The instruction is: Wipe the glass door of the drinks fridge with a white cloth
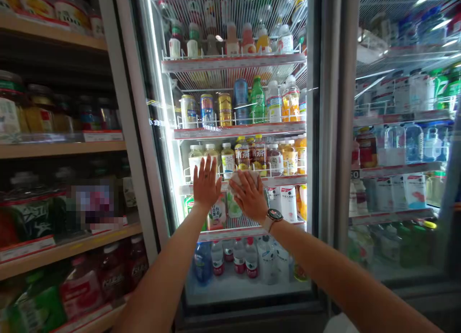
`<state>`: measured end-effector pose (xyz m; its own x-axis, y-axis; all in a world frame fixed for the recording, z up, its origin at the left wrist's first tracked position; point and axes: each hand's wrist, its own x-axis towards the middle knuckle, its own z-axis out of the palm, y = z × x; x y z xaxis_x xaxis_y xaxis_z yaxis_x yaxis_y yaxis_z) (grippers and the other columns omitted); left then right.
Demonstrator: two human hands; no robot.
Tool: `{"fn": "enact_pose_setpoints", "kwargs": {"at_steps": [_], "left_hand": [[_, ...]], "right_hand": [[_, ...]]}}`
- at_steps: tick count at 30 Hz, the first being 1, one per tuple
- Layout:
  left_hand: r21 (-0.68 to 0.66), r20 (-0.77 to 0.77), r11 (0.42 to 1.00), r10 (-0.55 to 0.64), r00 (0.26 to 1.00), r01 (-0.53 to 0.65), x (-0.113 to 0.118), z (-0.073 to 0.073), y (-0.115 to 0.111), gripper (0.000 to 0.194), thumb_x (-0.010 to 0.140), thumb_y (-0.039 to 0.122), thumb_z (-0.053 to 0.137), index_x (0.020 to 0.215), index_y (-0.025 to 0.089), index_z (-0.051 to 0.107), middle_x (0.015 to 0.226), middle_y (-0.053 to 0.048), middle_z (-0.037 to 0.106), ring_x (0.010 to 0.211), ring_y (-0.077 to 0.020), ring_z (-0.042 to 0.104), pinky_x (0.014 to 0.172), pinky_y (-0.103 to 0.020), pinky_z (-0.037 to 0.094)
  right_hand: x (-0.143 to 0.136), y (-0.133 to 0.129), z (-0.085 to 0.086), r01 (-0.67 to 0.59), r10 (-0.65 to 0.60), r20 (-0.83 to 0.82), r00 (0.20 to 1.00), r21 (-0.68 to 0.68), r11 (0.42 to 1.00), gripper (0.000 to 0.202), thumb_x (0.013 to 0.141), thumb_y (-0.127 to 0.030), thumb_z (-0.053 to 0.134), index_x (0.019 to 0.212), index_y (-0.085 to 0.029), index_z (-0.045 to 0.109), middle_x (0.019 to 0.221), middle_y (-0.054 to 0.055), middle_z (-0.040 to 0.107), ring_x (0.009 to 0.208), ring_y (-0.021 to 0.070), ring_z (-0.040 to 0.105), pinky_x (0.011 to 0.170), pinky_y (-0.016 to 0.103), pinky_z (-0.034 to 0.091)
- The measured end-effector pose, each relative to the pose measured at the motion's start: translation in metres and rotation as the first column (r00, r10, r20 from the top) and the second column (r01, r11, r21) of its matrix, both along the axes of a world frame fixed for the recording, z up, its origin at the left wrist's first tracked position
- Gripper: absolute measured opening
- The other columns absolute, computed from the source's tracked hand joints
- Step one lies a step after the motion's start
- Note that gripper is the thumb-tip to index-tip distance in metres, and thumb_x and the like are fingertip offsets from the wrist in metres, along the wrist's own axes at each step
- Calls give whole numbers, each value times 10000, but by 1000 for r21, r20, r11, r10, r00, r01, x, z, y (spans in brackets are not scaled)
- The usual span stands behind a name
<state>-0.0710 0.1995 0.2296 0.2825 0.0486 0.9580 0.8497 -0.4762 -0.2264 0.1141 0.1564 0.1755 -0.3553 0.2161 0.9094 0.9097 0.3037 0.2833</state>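
Observation:
My left hand [207, 185] lies flat with fingers spread, up against the glass door [248, 297] of a lit drinks fridge. To its right, my right hand [251, 198] presses a whitish cloth [256, 177] to the same glass, palm and fingers over it. A round dark watch [274, 214] is on my right wrist. Behind the glass, near both hands, stand bottles of tea [258, 156] and other drinks on wire-fronted shelves. The hands hide part of the third shelf's rail [284, 180].
On the left, wooden shelves [65, 150] carry jars and bottles. A metal door frame [331, 131] separates this fridge from another glass-fronted fridge [399, 169] on the right, stocked with bottles and packs. Water bottles [251, 258] stand at the fridge's bottom.

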Motion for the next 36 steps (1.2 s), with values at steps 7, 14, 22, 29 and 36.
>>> {"fn": "enact_pose_setpoints", "kwargs": {"at_steps": [7, 14, 22, 29, 36], "left_hand": [[18, 3, 1000, -5, 1000, 5, 0, -1, 2, 650, 980, 331, 379, 1563, 185, 132, 1604, -94, 216, 1502, -252, 126, 1234, -494, 113], [11, 12, 1000, -16, 1000, 16, 0, -1, 1, 636, 982, 352, 377, 1558, 182, 169, 1604, -91, 212, 1503, -250, 121, 1234, -499, 112], [6, 11, 1000, -20, 1000, 20, 1, 0, 1, 631, 984, 355, 369, 1555, 166, 180, 1606, -101, 207, 1505, -249, 110, 1232, -500, 114], [-17, 20, 999, -34, 999, 35, 1, -1, 0, 624, 984, 371, 366, 1553, 175, 201, 1602, -95, 223, 1503, -244, 125, 1235, -485, 107], [14, 25, 999, -33, 999, 33, 1, -1, 0, 632, 981, 348, 380, 1559, 202, 171, 1602, -75, 231, 1502, -236, 136, 1236, -478, 115]], "right_hand": [[5, -7, -79, -27, 33, 90, 995, -68, 997, 566, 948, -382, 516, 1493, -331, 374, 1569, 77, 355, 1455, 283, 290, 1185, 576, 139], [-4, 1, 10, -2, 2, 34, 999, -19, 1000, 579, 964, -347, 489, 1518, -314, 322, 1609, 77, 264, 1479, 264, 228, 1197, 563, 105], [-12, 6, 106, 69, -60, -132, 989, 63, 996, 555, 994, -388, 394, 1531, -286, 295, 1627, 64, 202, 1505, 262, 124, 1207, 564, 84], [-4, 0, 8, 12, -12, 2, 1000, -11, 1000, 590, 961, -390, 480, 1522, -303, 317, 1613, 101, 244, 1489, 306, 179, 1174, 612, 125], [7, -7, -99, -12, 15, 73, 997, -47, 999, 557, 948, -391, 507, 1488, -329, 385, 1549, 76, 393, 1450, 288, 301, 1188, 575, 129]]}}
